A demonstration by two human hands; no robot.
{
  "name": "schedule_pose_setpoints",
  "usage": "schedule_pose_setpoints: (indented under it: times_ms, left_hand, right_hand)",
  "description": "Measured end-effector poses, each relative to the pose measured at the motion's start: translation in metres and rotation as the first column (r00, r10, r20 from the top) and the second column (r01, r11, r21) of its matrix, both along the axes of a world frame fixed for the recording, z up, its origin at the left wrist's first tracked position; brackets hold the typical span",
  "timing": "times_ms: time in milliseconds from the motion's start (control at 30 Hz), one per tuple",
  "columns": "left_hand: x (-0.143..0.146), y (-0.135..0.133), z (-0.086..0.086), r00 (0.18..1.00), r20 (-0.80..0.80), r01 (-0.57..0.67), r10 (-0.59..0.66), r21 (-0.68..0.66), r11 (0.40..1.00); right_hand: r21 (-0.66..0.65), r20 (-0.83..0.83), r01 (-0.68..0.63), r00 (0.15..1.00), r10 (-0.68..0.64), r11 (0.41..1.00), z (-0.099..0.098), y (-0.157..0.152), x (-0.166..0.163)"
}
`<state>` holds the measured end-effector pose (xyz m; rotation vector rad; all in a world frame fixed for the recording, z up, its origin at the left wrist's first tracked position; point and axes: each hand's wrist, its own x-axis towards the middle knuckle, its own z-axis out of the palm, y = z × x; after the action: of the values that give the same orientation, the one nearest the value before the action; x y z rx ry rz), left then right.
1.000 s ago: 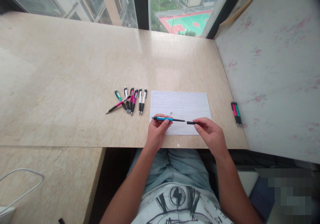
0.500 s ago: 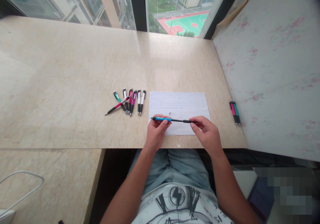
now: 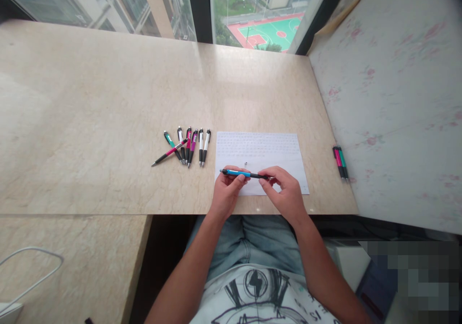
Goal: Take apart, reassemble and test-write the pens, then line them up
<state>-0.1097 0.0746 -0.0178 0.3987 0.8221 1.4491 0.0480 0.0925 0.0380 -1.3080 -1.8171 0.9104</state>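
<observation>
A blue and black pen (image 3: 241,173) is held level over a white sheet of paper (image 3: 260,150) that has faint writing along its top. My left hand (image 3: 228,189) pinches the blue barrel. My right hand (image 3: 283,187) is closed on the black front end, close up to the barrel. A tiny dark part (image 3: 246,163) lies on the sheet just beyond the pen.
Several pens (image 3: 187,144) in pink, green and white lie fanned out left of the sheet on the marble counter (image 3: 108,122). Two more pens (image 3: 340,162) lie by the right wall. A window runs along the far edge. A white cable (image 3: 32,271) is at lower left.
My right hand has slid left with the black front piece, closing the gap to the blue barrel; the thin exposed refill between the two parts is no longer visible. My left hand stayed put.
</observation>
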Motion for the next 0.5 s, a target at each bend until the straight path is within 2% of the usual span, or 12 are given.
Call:
schedule_pose_setpoints:
  times_ms: [67, 200, 300, 400, 500]
  left_hand:
    - [0.0, 0.0, 0.0, 1.0, 0.01, -0.006, 0.006, -0.004, 1.0]
    - [0.0, 0.0, 0.002, 1.0, 0.005, -0.013, 0.013, -0.015, 1.0]
    - [0.0, 0.0, 0.002, 1.0, -0.001, -0.014, 0.014, -0.027, 1.0]
    - [0.0, 0.0, 0.001, 1.0, 0.013, -0.014, 0.014, -0.02, 1.0]
    - [0.0, 0.0, 0.0, 0.999, 0.03, -0.021, 0.022, -0.018, 1.0]
  right_hand:
    - [0.005, -0.009, -0.007, 1.0, 0.007, 1.0, -0.002, 0.001, 0.0]
    - [0.008, 0.047, -0.104, 0.994, 0.104, 0.995, -0.011, 0.01, 0.011]
    - [0.022, 0.174, -0.056, 0.983, 0.051, 0.998, -0.023, 0.021, 0.017]
    - [0.041, 0.26, -0.098, 0.962, 0.084, 0.994, -0.033, 0.032, 0.008]
    - [0.059, 0.272, -0.134, 0.956, 0.113, 0.989, -0.037, 0.041, -0.01]
